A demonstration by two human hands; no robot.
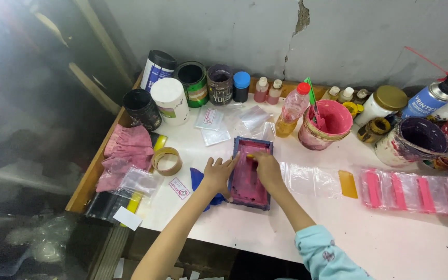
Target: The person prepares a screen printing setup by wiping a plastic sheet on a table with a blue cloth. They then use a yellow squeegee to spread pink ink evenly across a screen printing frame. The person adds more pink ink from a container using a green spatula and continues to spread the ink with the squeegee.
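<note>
Left hand [218, 173] lies spread, bracing the small pink-stained rectangular printing frame [250, 173] mid-worktop [390, 233]; right hand [266, 167] pinches a yellow squeegee at the frame's 12 o'clock. I'd keep pressure even.

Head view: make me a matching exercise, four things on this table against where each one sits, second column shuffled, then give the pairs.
Things:
1. small printing frame
2. tape roll
3. pink-stained tub
4. pink strips in clear sleeves

Places:
A. far right of the table
B. between the left hand and the right hand
C. beside the pink cloth, at the left
D. behind the frame, a green stick standing in it

Pairs: 1-B, 2-C, 3-D, 4-A
</note>
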